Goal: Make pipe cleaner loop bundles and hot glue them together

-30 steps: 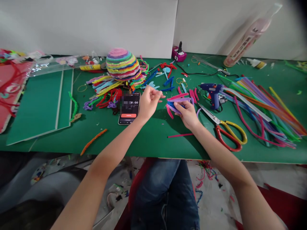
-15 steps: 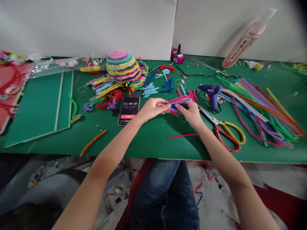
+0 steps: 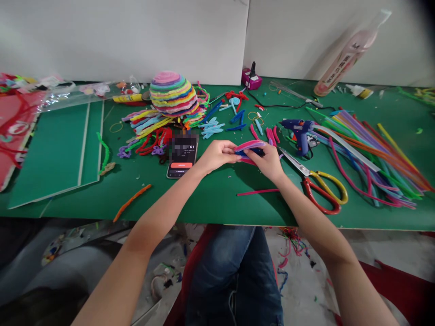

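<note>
Both hands hold a small bundle of pink, purple and blue pipe cleaners (image 3: pixel 250 146) just above the table. My left hand (image 3: pixel 219 155) pinches its left end, fingers closed. At the other end my right hand (image 3: pixel 271 160) grips it between thumb and fingers. The strands bow apart in the middle, with dark blue inside the pink and purple. A single pink pipe cleaner (image 3: pixel 254 192) lies below the hands, partly behind my right wrist. Short pink pieces (image 3: pixel 271 136) lie just beyond the right hand. Large scissors (image 3: pixel 310 173) with red and yellow handles rest right of it.
A phone (image 3: pixel 182 156) lies left of my hands, behind it a striped pipe-cleaner dome (image 3: pixel 174 94). A blue glue gun (image 3: pixel 301 131) and a spread of long pipe cleaners (image 3: pixel 380 154) are on the right. A pink bottle (image 3: pixel 343 63) stands at the back. A green board (image 3: pixel 57 149) lies left.
The bundle has turned slightly and its strands now bow further apart, showing more dark blue. My right hand has shifted a little lower; both hands keep their hold.
</note>
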Motion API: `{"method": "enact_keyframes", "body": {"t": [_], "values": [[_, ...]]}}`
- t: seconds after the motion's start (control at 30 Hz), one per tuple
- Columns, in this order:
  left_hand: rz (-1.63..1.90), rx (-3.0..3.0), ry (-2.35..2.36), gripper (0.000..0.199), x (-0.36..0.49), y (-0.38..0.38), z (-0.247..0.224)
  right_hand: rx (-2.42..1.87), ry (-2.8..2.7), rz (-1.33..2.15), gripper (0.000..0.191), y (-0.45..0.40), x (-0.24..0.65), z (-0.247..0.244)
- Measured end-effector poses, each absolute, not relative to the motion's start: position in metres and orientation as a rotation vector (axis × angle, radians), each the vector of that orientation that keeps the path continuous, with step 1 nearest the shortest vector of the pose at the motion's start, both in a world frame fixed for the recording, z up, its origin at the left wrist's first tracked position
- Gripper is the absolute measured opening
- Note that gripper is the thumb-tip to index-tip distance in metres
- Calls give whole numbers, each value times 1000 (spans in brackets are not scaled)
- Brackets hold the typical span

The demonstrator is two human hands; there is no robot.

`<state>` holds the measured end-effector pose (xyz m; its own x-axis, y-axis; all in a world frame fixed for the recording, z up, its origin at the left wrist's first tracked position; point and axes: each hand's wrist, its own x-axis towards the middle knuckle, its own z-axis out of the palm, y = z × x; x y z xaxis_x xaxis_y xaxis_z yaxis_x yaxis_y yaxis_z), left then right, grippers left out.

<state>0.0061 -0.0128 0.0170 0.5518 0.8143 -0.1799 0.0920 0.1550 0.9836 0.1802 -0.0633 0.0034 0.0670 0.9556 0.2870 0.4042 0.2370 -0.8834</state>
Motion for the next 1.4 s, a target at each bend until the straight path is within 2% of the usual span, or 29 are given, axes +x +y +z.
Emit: {"method": "enact_keyframes", "body": {"t": [0.1, 0.23, 0.37, 0.67, 0.87, 1.17, 1.3, 1.4], "values": [[664, 1308, 865, 25, 8, -12, 16, -1307, -1416, 749, 19, -64, 178, 6], [805, 1191, 866, 30, 12, -13, 11, -1229, -1247, 910, 40, -64, 176, 5], [884, 1051, 861, 28, 19, -20, 6, -1251, -1208, 977, 38, -62, 176, 0], [479, 1125, 775, 35, 8, -14, 17, -1248, -1217, 1060, 37, -60, 187, 2], [360, 1249, 766, 25, 2, -10, 13, -1199, -1348, 1059, 35, -63, 184, 6], [484, 1254, 858, 24, 9, -14, 7, -1347, -1497, 901, 35, -64, 188, 9], [552, 1187, 906, 26, 9, -12, 4, -1724, -1717, 676, 34, -73, 222, 30], [621, 1140, 928, 25, 10, -10, 2, -2064, -1759, 426, 46, -80, 263, 41]]}}
